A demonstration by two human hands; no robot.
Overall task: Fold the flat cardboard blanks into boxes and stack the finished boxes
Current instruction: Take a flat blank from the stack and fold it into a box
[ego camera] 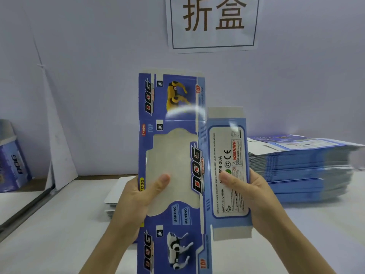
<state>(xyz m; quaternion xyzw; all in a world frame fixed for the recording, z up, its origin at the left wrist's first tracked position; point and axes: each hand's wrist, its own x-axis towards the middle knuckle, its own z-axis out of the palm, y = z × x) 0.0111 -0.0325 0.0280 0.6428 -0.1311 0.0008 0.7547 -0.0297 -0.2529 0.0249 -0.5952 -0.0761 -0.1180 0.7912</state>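
Observation:
I hold one blue printed cardboard blank (173, 119) upright in front of me, its clear window panel facing me and "DOG" lettering on it. My left hand (138, 196) grips its left edge, thumb pressed on the window. My right hand (250, 190) grips the narrower right panel with the warning label (229, 147), thumb on the print. That panel is angled slightly away from the front panel along the crease. A tall pile of flat blue blanks (304, 169) lies on the table at the right.
A folded blue box (11, 165) stands at the far left edge. White cards (116, 194) are stacked on the white table behind my left hand. A paper sign (213, 22) hangs on the wall, and a white board (57, 135) leans at the left.

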